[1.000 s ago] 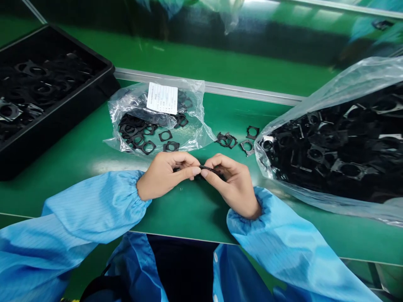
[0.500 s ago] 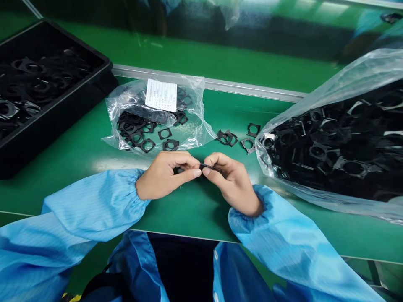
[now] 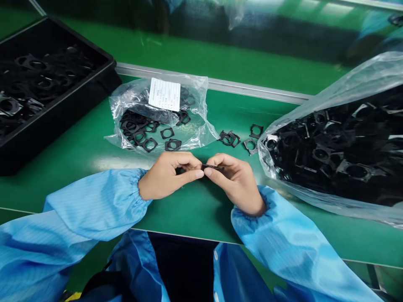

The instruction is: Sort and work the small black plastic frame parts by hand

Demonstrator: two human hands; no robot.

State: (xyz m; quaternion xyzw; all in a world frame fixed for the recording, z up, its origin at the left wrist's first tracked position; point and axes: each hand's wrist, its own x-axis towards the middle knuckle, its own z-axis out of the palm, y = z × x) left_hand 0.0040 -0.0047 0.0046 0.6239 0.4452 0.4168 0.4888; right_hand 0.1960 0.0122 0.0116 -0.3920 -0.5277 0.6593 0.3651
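My left hand [image 3: 171, 175] and my right hand [image 3: 234, 178] meet over the green table, thumbs and fingertips almost touching. Between them is a thin black plastic part [image 3: 212, 167], seen edge-on. Both hands are closed in a pinch on it, and the fingers cover most of its shape. Just beyond my hands lie several loose black frames with round openings [image 3: 250, 145]. A clear plastic bag [image 3: 198, 126] with a white label [image 3: 164, 94] lies behind my left hand, with several black ring-shaped frames [image 3: 150, 144] in it.
At the left stands a black bin [image 3: 78, 86] heaped with black parts. A large clear bag [image 3: 267, 161] full of black frames lies open at the right. A metal rail [image 3: 252, 89] runs along the back of the green table [image 3: 189, 214], below a reflective panel.
The whole view has shifted slightly, so things appear a little further right. Both hands keep their pinch on the black part, with a bit more of it showing by the right fingers.
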